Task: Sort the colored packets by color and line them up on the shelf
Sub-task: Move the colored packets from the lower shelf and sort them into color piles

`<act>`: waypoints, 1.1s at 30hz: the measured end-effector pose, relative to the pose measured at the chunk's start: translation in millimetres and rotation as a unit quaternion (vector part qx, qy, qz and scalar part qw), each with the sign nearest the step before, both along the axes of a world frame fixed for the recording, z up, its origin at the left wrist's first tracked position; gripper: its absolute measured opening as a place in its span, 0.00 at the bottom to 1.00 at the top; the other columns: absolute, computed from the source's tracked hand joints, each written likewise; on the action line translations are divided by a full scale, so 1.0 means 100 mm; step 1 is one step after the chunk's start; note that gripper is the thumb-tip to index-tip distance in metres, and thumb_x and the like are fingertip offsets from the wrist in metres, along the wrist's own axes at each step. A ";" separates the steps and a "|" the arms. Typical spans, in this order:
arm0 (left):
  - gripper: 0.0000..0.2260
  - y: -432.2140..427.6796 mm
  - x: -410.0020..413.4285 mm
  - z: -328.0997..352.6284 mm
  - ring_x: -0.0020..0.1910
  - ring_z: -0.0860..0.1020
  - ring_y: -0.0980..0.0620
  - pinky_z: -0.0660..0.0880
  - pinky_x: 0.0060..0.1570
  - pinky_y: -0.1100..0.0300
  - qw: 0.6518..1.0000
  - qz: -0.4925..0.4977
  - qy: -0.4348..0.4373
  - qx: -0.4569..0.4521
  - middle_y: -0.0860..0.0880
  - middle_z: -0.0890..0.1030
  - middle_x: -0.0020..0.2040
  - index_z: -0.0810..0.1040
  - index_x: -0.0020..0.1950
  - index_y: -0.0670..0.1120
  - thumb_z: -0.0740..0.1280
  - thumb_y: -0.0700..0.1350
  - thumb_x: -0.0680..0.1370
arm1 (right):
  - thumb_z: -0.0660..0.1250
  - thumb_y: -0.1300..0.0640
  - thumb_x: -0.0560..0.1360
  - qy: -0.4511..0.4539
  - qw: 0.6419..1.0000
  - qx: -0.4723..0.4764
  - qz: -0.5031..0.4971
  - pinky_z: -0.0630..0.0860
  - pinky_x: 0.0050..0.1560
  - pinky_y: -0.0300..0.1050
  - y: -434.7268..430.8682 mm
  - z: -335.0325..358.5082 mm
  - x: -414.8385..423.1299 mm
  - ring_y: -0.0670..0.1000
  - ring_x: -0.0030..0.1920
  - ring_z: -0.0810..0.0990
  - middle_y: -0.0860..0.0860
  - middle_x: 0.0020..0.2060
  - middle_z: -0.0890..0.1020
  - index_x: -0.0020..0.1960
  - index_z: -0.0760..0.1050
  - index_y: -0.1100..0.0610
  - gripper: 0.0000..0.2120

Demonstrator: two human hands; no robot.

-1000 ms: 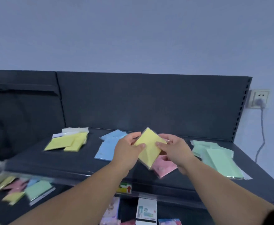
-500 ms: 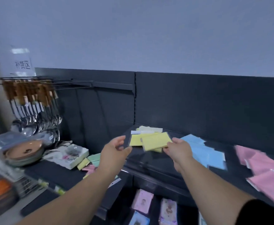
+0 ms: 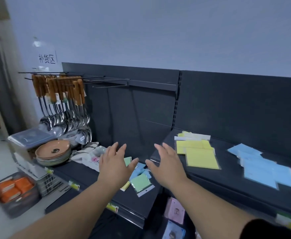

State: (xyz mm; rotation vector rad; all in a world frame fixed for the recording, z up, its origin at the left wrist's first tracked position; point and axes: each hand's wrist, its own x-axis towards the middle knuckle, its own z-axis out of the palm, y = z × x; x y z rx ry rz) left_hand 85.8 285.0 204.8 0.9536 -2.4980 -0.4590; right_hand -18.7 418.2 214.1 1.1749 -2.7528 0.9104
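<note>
shelf (image 3: pixel 219 180): plain dark grey, as I see it
yellow packets (image 3: pixel 201 158): pale yellow, white strips at the shelf's back edge
blue packets (image 3: pixel 269 171): light blue
green packet (image 3: pixel 140 182): mint, white strip
plates (image 3: pixel 53 150): I read terracotta
ladles (image 3: pixel 63 94): brown handles, silver bowls

Yellow packets (image 3: pixel 200 156) piled flat on shelf (image 3: pixel 227 183), blue packets (image 3: pixel 265 169) rightward, mixed packets (image 3: pixel 140 181) on lower shelf (image 3: pixel 82 173)

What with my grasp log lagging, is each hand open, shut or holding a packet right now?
Left hand: open, fingers spread, holding nothing.
Right hand: open, fingers spread, holding nothing.
</note>
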 end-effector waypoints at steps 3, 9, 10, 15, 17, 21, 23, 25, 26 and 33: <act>0.32 -0.19 0.15 -0.11 0.78 0.44 0.50 0.43 0.74 0.50 0.999 0.032 -0.017 -0.008 0.51 0.47 0.79 0.52 0.78 0.54 0.55 0.66 0.77 | 0.60 0.40 0.78 0.005 0.999 0.024 0.033 0.50 0.77 0.47 -0.28 -0.13 0.14 0.49 0.78 0.47 0.48 0.79 0.50 0.78 0.53 0.46 0.32; 0.34 -0.51 0.45 -0.47 0.78 0.43 0.48 0.42 0.75 0.48 0.994 0.088 -0.067 -0.002 0.50 0.45 0.79 0.48 0.78 0.55 0.53 0.67 0.77 | 0.58 0.39 0.78 0.012 0.992 0.085 0.092 0.47 0.77 0.49 -0.77 -0.54 0.30 0.50 0.78 0.46 0.49 0.79 0.50 0.78 0.52 0.47 0.32; 0.34 -0.56 0.48 -0.52 0.78 0.42 0.48 0.42 0.75 0.48 0.993 0.095 -0.077 0.002 0.51 0.44 0.79 0.47 0.79 0.54 0.53 0.67 0.77 | 0.58 0.39 0.78 0.008 0.991 0.093 0.099 0.47 0.77 0.49 -0.84 -0.61 0.30 0.50 0.78 0.46 0.49 0.79 0.50 0.78 0.52 0.46 0.33; 0.35 -0.82 0.53 -0.77 0.78 0.41 0.48 0.41 0.75 0.48 0.985 0.134 -0.110 0.018 0.51 0.43 0.79 0.45 0.79 0.55 0.53 0.67 0.77 | 0.57 0.39 0.79 -0.016 0.983 0.137 0.120 0.46 0.76 0.49 -1.04 -0.93 0.19 0.50 0.78 0.45 0.47 0.78 0.48 0.79 0.49 0.46 0.33; 0.35 -0.89 0.50 -0.87 0.78 0.42 0.48 0.41 0.74 0.48 0.981 0.145 -0.128 0.023 0.51 0.43 0.79 0.45 0.79 0.55 0.52 0.67 0.77 | 0.56 0.39 0.79 -0.026 0.979 0.160 0.120 0.44 0.76 0.51 -1.08 -1.06 0.07 0.51 0.78 0.44 0.47 0.79 0.46 0.79 0.47 0.46 0.33; 0.34 -1.03 0.29 -1.01 0.78 0.42 0.48 0.41 0.74 0.49 0.976 0.152 -0.148 0.035 0.50 0.43 0.79 0.45 0.79 0.55 0.52 0.67 0.77 | 0.57 0.40 0.79 -0.067 0.975 0.183 0.111 0.52 0.75 0.54 -1.16 -1.25 -0.25 0.52 0.78 0.43 0.48 0.79 0.46 0.78 0.48 0.45 0.33; 0.34 -1.09 0.12 -1.07 0.78 0.42 0.47 0.41 0.75 0.49 0.976 0.147 -0.155 0.041 0.50 0.43 0.79 0.45 0.79 0.55 0.53 0.67 0.78 | 0.57 0.42 0.80 -0.095 0.973 0.181 0.107 0.60 0.72 0.51 -1.18 -1.30 -0.41 0.52 0.78 0.42 0.48 0.79 0.43 0.79 0.47 0.46 0.32; 0.34 -1.15 -0.06 -1.16 0.78 0.42 0.47 0.42 0.75 0.50 0.976 0.137 -0.165 0.041 0.50 0.43 0.79 0.45 0.79 0.55 0.53 0.66 0.78 | 0.57 0.46 0.82 -0.125 0.972 0.169 0.101 0.60 0.70 0.45 -1.20 -1.35 -0.53 0.50 0.78 0.43 0.49 0.78 0.41 0.79 0.45 0.47 0.31; 0.34 -1.17 -0.15 -1.21 0.78 0.43 0.47 0.43 0.76 0.50 0.976 0.130 -0.172 0.040 0.50 0.43 0.79 0.45 0.79 0.55 0.53 0.66 0.78 | 0.56 0.48 0.82 -0.140 0.972 0.158 0.098 0.58 0.69 0.41 -1.20 -1.40 -0.58 0.49 0.78 0.44 0.50 0.78 0.40 0.79 0.45 0.48 0.30; 0.35 -1.48 -0.64 -1.59 0.78 0.44 0.47 0.44 0.76 0.50 0.976 0.060 -0.205 0.051 0.49 0.45 0.79 0.45 0.79 0.54 0.53 0.67 0.78 | 0.55 0.50 0.83 -0.194 0.966 0.166 0.032 0.45 0.65 0.34 -1.33 -1.81 -0.85 0.51 0.78 0.45 0.52 0.78 0.40 0.78 0.41 0.50 0.31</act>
